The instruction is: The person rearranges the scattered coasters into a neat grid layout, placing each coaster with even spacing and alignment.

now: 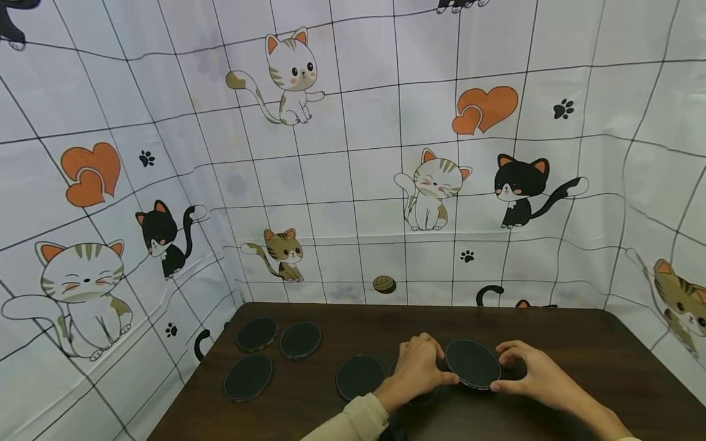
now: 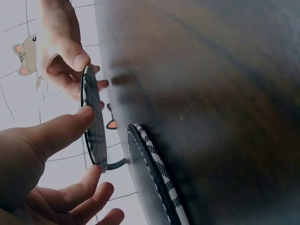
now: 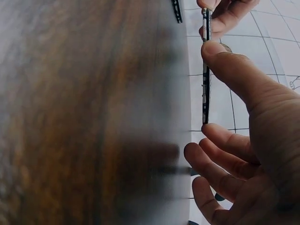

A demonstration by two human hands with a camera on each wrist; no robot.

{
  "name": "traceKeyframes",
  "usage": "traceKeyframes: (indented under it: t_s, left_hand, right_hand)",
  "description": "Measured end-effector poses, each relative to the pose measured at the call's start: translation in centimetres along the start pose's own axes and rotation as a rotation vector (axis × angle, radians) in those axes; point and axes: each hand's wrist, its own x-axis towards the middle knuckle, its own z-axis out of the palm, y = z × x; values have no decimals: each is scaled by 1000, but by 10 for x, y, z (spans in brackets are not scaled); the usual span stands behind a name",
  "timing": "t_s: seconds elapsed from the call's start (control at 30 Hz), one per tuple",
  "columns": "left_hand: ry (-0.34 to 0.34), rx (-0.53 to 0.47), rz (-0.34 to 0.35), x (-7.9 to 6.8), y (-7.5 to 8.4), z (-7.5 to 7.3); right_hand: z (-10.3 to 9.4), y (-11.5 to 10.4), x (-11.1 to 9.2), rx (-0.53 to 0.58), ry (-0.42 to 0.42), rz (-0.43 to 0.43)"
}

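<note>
Both hands hold one round black coaster [image 1: 473, 364] between them, raised above the brown table. My left hand [image 1: 415, 370] pinches its left edge between thumb and fingers. At the opposite edge, my right hand [image 1: 537, 375] pinches with thumb and forefinger, the other fingers loosely curled. The right wrist view shows the held coaster [image 3: 206, 70] edge-on, thin, with a patterned black-and-white side. Beneath the left hand lies another coaster [image 1: 424, 398], partly hidden by it. A further black coaster [image 1: 360, 377] rests just to its left.
At the left of the dark brown tabletop [image 1: 298, 404] lie a back-left coaster [image 1: 257, 334], one beside it [image 1: 300, 340] and a nearer one [image 1: 249, 377]. A white cat-print sheet [image 1: 353, 184] surrounds the table's back and sides.
</note>
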Motion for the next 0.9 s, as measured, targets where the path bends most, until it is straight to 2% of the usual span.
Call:
traceKeyframes:
  t_s: [0.37, 0.63, 0.9]
  left_hand:
    - [-27, 28, -13, 1, 1, 1]
    - [-91, 96, -35, 1, 3, -2]
    - [-153, 148, -51, -4, 2, 1]
  right_hand:
    - [-3, 1, 2, -34, -7, 10]
    - [-1, -1, 3, -42, -29, 8]
    - [9, 4, -1, -125, -15, 10]
